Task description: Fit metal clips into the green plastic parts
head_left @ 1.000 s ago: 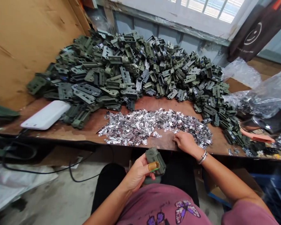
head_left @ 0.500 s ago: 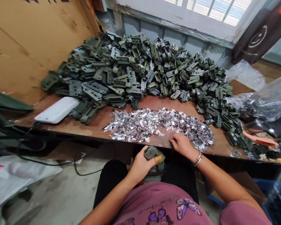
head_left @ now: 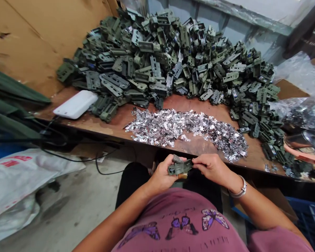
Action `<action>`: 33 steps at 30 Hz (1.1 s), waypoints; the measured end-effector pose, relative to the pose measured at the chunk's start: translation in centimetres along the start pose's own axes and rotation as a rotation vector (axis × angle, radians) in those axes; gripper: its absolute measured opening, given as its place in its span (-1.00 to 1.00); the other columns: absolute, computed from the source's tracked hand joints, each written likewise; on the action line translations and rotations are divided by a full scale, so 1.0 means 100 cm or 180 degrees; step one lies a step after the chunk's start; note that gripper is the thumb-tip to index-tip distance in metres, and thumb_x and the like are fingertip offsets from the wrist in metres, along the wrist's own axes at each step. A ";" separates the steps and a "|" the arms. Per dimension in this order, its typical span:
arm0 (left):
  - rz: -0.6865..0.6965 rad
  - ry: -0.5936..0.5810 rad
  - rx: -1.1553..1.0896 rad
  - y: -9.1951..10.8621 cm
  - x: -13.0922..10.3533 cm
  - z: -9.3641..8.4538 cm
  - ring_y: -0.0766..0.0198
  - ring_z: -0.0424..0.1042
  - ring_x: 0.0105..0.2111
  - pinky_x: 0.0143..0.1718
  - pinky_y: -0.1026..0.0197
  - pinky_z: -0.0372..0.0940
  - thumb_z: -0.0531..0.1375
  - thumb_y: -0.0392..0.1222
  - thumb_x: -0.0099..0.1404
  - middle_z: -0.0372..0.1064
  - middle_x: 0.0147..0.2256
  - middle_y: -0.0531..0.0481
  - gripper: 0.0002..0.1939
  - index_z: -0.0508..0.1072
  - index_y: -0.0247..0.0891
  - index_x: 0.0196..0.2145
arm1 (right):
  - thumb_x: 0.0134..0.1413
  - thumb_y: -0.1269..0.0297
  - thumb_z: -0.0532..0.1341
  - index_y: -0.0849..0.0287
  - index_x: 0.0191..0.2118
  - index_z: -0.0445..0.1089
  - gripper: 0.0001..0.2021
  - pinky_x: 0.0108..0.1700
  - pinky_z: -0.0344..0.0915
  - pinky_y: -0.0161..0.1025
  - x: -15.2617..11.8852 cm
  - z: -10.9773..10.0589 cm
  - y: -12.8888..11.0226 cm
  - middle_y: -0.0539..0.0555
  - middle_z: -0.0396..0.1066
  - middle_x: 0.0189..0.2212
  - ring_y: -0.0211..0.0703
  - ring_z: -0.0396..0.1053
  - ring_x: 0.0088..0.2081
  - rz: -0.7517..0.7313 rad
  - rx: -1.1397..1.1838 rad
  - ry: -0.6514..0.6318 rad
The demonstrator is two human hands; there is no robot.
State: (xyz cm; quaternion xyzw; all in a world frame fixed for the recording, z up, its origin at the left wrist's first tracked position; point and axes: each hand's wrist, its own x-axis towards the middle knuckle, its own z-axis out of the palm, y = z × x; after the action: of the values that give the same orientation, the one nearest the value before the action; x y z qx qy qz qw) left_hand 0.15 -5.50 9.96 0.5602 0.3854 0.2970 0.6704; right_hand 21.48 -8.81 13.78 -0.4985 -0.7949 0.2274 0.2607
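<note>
The ends of the right fingers are hard to make out, so I can't tell if a tiny piece is pinched between them. The left hand (head_left: pixel 159 177) hides one end of the dark green, boxy part (head_left: pixel 180 168), and a yellow-brown wrap (head_left: pixel 183 176) on its thumb only peeks out underneath. The black cloth bag (head_left: pixel 306 29) is cut off by the top right corner of the view.

The left hand is curled tight around the green part, holding it over the lap, just in front of the bench's near edge. The right hand (head_left: pixel 212 168) comes in from the other side with its palm down. Its thumb and pointing finger are close together, touching the part's right end. A shiny silver bracelet (head_left: pixel 240 189) is on that wrist. Both elbows are bent.

The brown wooden bench (head_left: pixel 112 127) has a heap of small, shiny silver metal bits (head_left: pixel 157 127) along the middle of its near edge. Behind it — all along the back edge — is a big pile of dark green, boxy parts (head_left: pixel 147 66). A flat white plastic box (head_left: pixel 75 104) lies near the left end. Clear, crinkly plastic (head_left: pixel 291 71) sits by the right end. Tall brown cardboard (head_left: pixel 49 35) stands at the back left corner.
</note>
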 end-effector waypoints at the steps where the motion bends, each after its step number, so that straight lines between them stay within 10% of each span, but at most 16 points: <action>1: -0.0054 0.0007 -0.0062 -0.001 -0.001 -0.001 0.19 0.52 -0.26 -0.18 0.19 0.38 0.43 -0.22 -0.01 0.54 -0.17 -0.11 -0.60 0.47 -0.25 -0.18 | 0.23 0.42 0.15 0.18 -0.24 0.47 -0.87 -0.34 0.35 -0.32 -0.003 0.002 -0.001 0.06 0.51 -0.42 -0.25 0.44 -0.40 -0.0113 0.0006 0.0083; 7: -0.0221 0.0001 -0.0082 0.005 -0.005 -0.007 0.24 0.48 -0.37 -0.28 0.22 0.39 0.44 -0.23 -0.06 0.54 -0.30 -0.03 -0.60 0.48 -0.24 -0.22 | 0.23 0.47 0.08 0.15 -0.14 0.43 -0.79 -0.23 0.46 -0.21 -0.016 0.029 -0.003 0.14 0.54 -0.26 -0.16 0.50 -0.25 -0.0444 0.0158 0.0408; 14: -0.0062 0.0314 -0.0257 0.001 -0.007 -0.001 0.16 0.51 -0.26 -0.17 0.16 0.41 0.45 -0.21 -0.04 0.53 -0.20 -0.10 -0.61 0.45 -0.23 -0.26 | 0.04 0.11 0.32 0.18 -0.24 0.44 -0.74 -0.64 0.20 -0.40 -0.005 0.057 0.000 0.03 0.48 -0.53 -0.29 0.36 -0.59 0.1976 0.2985 0.0928; 21: -0.0056 0.0005 -0.0643 -0.016 -0.005 -0.006 0.05 0.44 -0.01 0.06 0.04 0.30 0.48 -0.13 -0.08 0.44 0.03 -0.20 -0.39 0.44 -0.23 -0.06 | -0.16 0.05 0.42 0.14 -0.15 0.39 -0.55 -0.68 -0.14 -0.46 0.004 0.064 0.001 -0.09 0.32 -0.51 -0.49 -0.03 -0.69 0.2287 0.4521 0.0539; 25: -0.0516 -0.0560 -0.1326 -0.003 -0.005 -0.013 0.07 0.49 -0.13 -0.08 0.10 0.37 0.43 0.06 -0.02 0.48 -0.10 -0.22 -0.34 0.44 -0.30 -0.02 | 0.10 -0.02 0.26 0.08 0.02 0.29 -0.56 -0.65 -0.02 -0.44 0.002 0.057 0.003 -0.13 0.22 -0.51 -0.43 0.04 -0.66 0.1729 0.3643 0.0105; 29: -0.1144 -0.0061 -0.1441 0.005 -0.001 -0.005 0.30 0.46 -0.47 -0.56 0.33 0.29 0.35 -0.05 0.12 0.48 -0.31 -0.08 -0.50 0.42 -0.28 -0.02 | 0.35 0.11 -0.01 0.14 0.00 0.34 -0.69 -0.44 0.26 -0.33 0.019 0.041 0.014 0.00 0.38 -0.43 -0.28 0.31 -0.50 0.1036 0.1506 -0.0125; 33: -0.1154 0.0360 -0.1955 0.007 0.007 0.003 0.34 0.41 -0.49 -0.62 0.37 0.26 0.33 -0.15 0.09 0.45 -0.36 -0.03 -0.67 0.40 -0.29 -0.19 | 0.34 0.16 0.01 0.21 -0.26 0.42 -0.69 -0.21 0.28 -0.22 0.058 0.029 0.033 0.17 0.47 -0.34 -0.10 0.41 -0.29 0.1213 -0.0856 0.0152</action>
State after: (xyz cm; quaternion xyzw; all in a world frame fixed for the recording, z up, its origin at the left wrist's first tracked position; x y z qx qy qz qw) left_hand 0.85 -4.90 10.57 0.2379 0.4078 0.3057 0.8269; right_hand 19.72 -2.48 10.58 -0.6751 -0.7032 0.1527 0.1629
